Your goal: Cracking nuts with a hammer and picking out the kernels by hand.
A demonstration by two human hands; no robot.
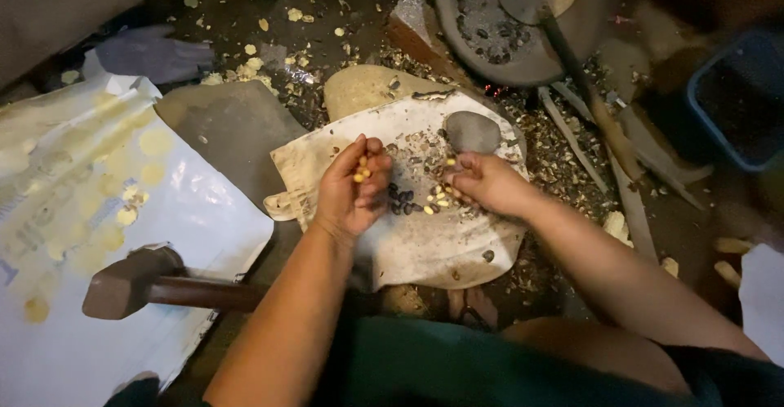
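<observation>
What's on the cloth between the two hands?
In the head view, dark seeds and bits of broken shell lie on the cloth between the left hand, which cups yellow kernels, and the right hand.

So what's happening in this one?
A person sits over a dirty cloth strewn with dark shells and pale kernels. The left hand cups a few yellow kernels; the right hand picks among the bits on the cloth, beside a grey stone. A hammer lies on a white sheet at left.
</observation>
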